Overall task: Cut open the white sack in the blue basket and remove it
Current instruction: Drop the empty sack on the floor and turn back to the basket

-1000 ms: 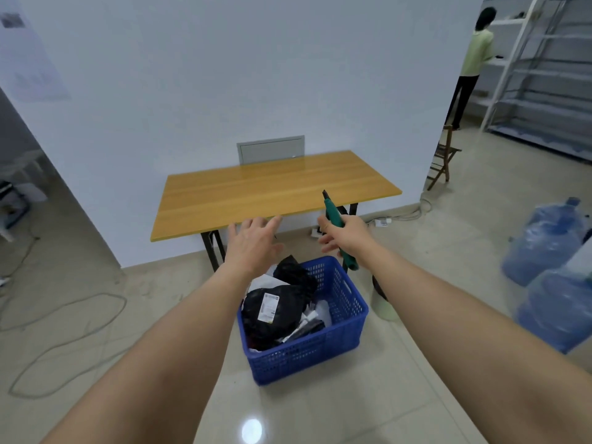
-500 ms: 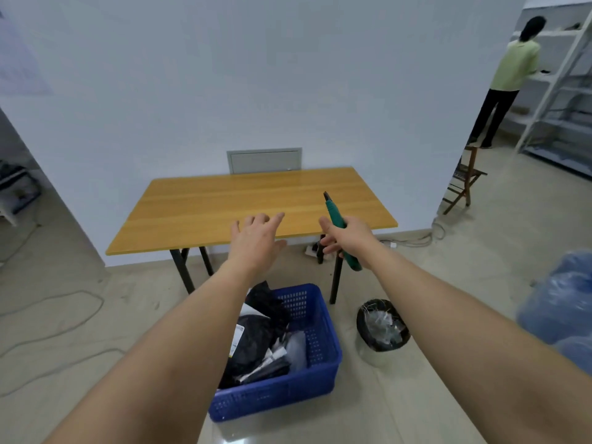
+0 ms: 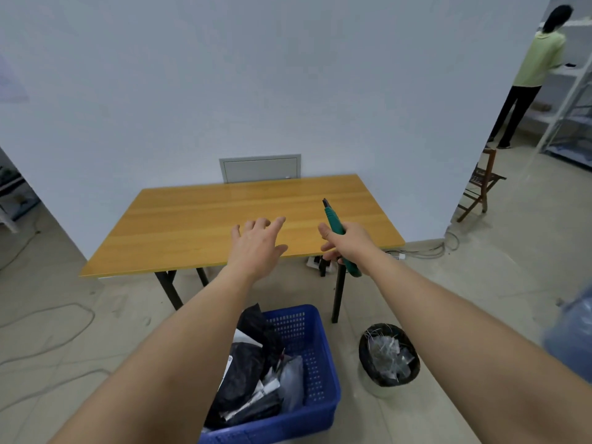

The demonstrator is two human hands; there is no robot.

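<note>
The sack is not cut yet, and both hands hover up over the table (image 3: 192, 225), well above the blue basket (image 3: 315, 408) on the floor. To do this well, I'd bring the empty hand down first to pull a white sack taut, then draw the blade away from the fingers. The left hand (image 3: 256, 245) is spread wide, holding nothing. The right hand (image 3: 347, 243) grips a green knife (image 3: 334, 224), blade tip pointing up. The white sack (image 3: 245, 336) seems to be the pale piece half buried under dark bags (image 3: 243, 370), though I can't be sure.
</note>
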